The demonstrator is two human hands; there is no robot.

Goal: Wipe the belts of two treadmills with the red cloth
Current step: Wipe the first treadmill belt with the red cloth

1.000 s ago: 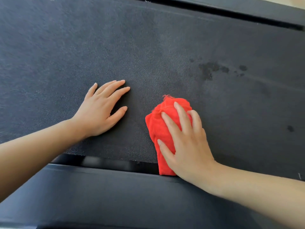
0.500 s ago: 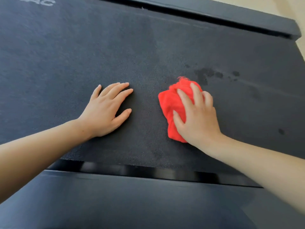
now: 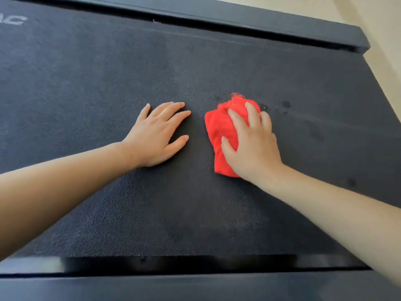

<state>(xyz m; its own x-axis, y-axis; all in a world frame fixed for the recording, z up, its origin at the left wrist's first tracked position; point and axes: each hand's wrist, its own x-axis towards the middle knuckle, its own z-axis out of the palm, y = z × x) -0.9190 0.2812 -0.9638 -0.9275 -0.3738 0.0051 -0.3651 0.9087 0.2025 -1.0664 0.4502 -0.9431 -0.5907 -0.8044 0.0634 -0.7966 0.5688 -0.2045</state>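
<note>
A dark textured treadmill belt [image 3: 91,88] fills most of the head view. The bunched red cloth [image 3: 221,129] lies on the middle of the belt. My right hand [image 3: 251,144] presses down on it, fingers curled over its top. My left hand [image 3: 158,135] rests flat on the belt just left of the cloth, fingers spread and holding nothing. A few dark damp spots [image 3: 286,104] mark the belt right of the cloth.
The black side rail [image 3: 260,20] runs along the far edge of the belt, and another rail [image 3: 152,287] lies along the near edge. Pale floor [image 3: 386,40] shows at the top right past the treadmill's end. Grey lettering [image 3: 13,20] sits at the top left.
My right hand has pushed the red cloth away from the near rail toward the middle of the belt, up to the damp spots. My left hand has stayed flat on the belt.
</note>
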